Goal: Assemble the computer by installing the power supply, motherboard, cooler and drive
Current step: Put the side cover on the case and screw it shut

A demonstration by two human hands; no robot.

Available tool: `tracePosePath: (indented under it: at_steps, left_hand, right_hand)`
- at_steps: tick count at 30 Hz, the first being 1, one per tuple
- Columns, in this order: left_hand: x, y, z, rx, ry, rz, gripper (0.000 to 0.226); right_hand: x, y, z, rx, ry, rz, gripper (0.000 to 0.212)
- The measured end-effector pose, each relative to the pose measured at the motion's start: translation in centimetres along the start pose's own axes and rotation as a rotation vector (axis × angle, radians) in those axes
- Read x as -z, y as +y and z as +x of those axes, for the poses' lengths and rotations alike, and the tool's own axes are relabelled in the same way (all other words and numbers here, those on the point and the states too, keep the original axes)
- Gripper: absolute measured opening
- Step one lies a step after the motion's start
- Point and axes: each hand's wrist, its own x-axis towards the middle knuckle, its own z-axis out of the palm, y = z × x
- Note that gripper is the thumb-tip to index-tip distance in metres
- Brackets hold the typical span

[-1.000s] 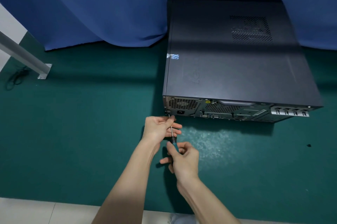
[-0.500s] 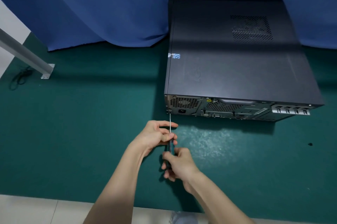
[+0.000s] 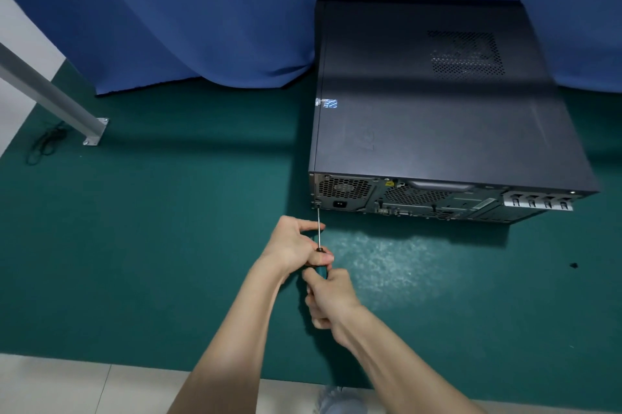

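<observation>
Black metal desktop computer case [image 3: 437, 117] lay flat on the green mat [image 3: 151, 228], rear panel toward the person. The right hand [image 3: 331, 299] gripped the teal-handled screwdriver [image 3: 319, 270]. The left hand [image 3: 292, 247] fingers [image 3: 311, 227] pinched its shaft, tip at the panel's lower-left corner. Blue-silver sticker [image 3: 326, 103] and yellow warning label [image 3: 389, 183] were unreadable.

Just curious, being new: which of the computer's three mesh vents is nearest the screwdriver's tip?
The honeycomb vent at the rear panel's left end, beside the screwdriver tip; the other rear vent sits further right, the third vent on the top panel.
</observation>
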Motion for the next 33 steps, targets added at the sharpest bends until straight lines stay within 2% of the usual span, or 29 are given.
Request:
tracePosePath:
  at_steps: [3,6,8,11,13,15,17,19,21,24,25,26,27,31,33]
  left_hand:
    - [0.4,0.6,-0.1,0.004,0.044,0.064,0.068]
    - [0.4,0.9,-0.5,-0.002,0.069,0.111,0.069]
    - [0.0,0.9,-0.9,0.006,0.091,0.116,0.068]
    - [-0.3,0.7,-1.4,0.033,0.046,-0.012,0.062]
    - [-0.6,0.8,-1.5,0.053,-0.009,-0.090,0.053]
    - [-1.0,1.0,-1.6,0.052,0.004,-0.112,0.045]
    - [-1.4,1.3,-1.4,0.049,0.080,-0.099,0.038]
    - [-1.7,1.5,-1.2,0.061,0.170,-0.063,0.033]
    - [-1.9,1.5,-0.8,0.064,0.243,0.011,0.031]
    - [-2.0,1.7,-0.4,0.054,0.265,0.061,0.028]
    - [-2.1,1.7,-0.3,0.047,0.260,0.056,0.028]
    - [-2.0,1.7,-0.3,0.042,0.254,0.055,0.028]
    - [-1.9,1.6,-0.4,0.042,0.232,0.041,0.029]
    - [-1.0,1.2,-0.9,0.065,-0.003,-0.218,0.031]
    - [-1.0,1.3,-0.6,0.045,0.001,-0.251,0.030]
  right_hand:
    - [1.2,-0.4,0.1,-0.085,-0.267,0.250,0.037]
    - [1.5,-0.5,-0.1,-0.140,-0.344,0.359,0.033]
    - [1.0,-0.5,-0.3,-0.061,-0.191,0.166,0.016]
    - [0.3,-0.4,-0.1,0.120,0.209,-0.217,0.028]
    - [0.5,-0.9,0.1,0.146,0.318,-0.210,0.025]
    - [1.2,-1.1,0.3,0.070,0.205,0.007,0.017]
    - [1.8,-1.4,0.1,-0.057,-0.016,0.229,0.022]
    - [2.2,-1.7,-0.4,-0.123,-0.163,0.387,0.027]
    - [2.1,-1.9,-0.7,-0.082,-0.129,0.275,0.023]
    - [1.3,-1.9,-0.9,0.072,0.183,-0.250,0.023]
    - [1.1,-1.9,-0.8,0.098,0.290,-0.365,0.024]
    - [1.0,-2.0,-0.5,0.102,0.341,-0.375,0.025]
    - [1.2,-2.1,-0.4,0.084,0.306,-0.276,0.025]
    - [1.9,-2.3,0.0,-0.166,-0.150,0.327,0.032]
    - [1.8,-2.0,-0.1,-0.189,-0.199,0.435,0.031]
